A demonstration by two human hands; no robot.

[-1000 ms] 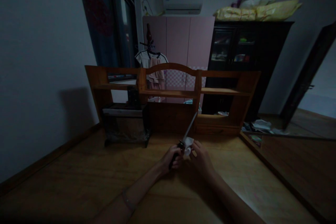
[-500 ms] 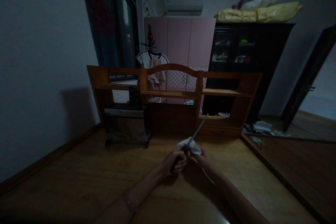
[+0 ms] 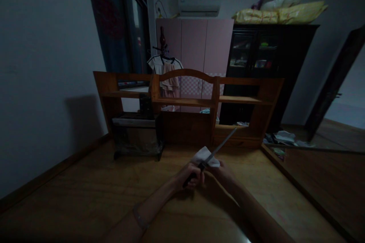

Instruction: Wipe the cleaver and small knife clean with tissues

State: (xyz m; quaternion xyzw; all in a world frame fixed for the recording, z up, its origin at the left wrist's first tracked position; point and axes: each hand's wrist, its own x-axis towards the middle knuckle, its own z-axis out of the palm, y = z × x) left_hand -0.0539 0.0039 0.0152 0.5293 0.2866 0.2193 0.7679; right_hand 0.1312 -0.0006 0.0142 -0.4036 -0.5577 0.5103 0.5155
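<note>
My left hand (image 3: 191,176) is wrapped round the black handle of a long, narrow-bladed knife (image 3: 221,146). Its grey blade slants up and away to the right. Against the blade's base lies a white cloth (image 3: 203,154), which may be a tissue. My right hand (image 3: 224,171) holds this cloth at its right edge, with most of the fingers hidden behind it. Both hands are close together, low over the wooden surface (image 3: 137,186).
A wooden shelf unit (image 3: 185,101) stands along the far edge. In front of its left part is a dark box-like appliance (image 3: 137,136) on feet. A wall (image 3: 42,83) bounds the left side, and a raised wooden edge (image 3: 296,186) runs along the right.
The knife has turned so that its tip points further right and slightly lower. The white cloth has shifted and stands up more behind the handle. Both hands stay nearly in place.
</note>
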